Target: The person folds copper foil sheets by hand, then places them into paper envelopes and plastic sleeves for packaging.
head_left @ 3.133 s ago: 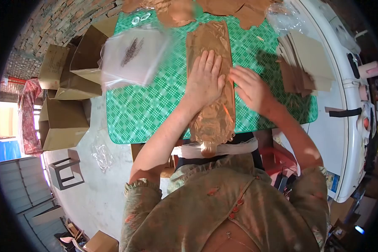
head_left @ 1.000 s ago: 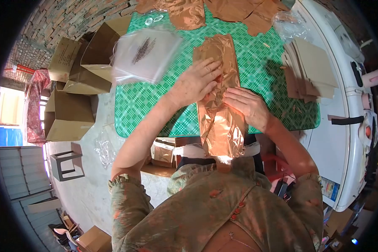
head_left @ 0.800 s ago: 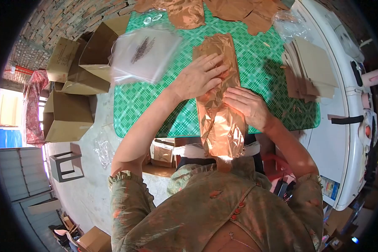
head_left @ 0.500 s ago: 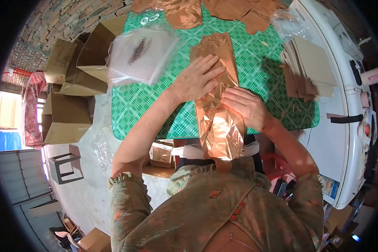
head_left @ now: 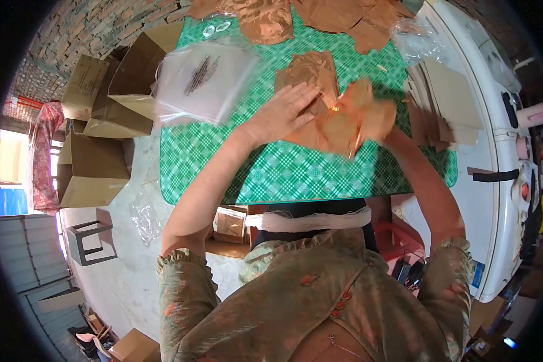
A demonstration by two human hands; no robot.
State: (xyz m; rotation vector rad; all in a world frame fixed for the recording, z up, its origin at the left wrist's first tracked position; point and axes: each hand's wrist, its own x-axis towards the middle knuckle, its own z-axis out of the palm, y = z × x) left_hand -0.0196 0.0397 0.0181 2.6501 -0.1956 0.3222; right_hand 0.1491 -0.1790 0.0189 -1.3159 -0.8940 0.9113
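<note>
A shiny copper-coloured sheet (head_left: 311,67) lies on the green checked table, its near part folded up and over toward the right. My left hand (head_left: 282,113) rests on the sheet's left side with its fingers stretched out. On the right, my right hand (head_left: 381,120) is blurred by motion at the raised part of the sheet, and its fingers are largely hidden behind the material. More copper-coloured pieces (head_left: 338,21) lie at the table's far edge.
Clear plastic bags (head_left: 202,78) are stacked at the table's left. Cardboard sheets (head_left: 449,96) lie at the right beside crumpled clear plastic (head_left: 413,39). Open cardboard boxes (head_left: 96,166) stand at the left, near a small dark stool (head_left: 90,242) on the floor.
The sheet's near end, which hung over the table's front edge, has been lifted and folded away from me. My right hand has moved up and right with it; my left hand has hardly moved.
</note>
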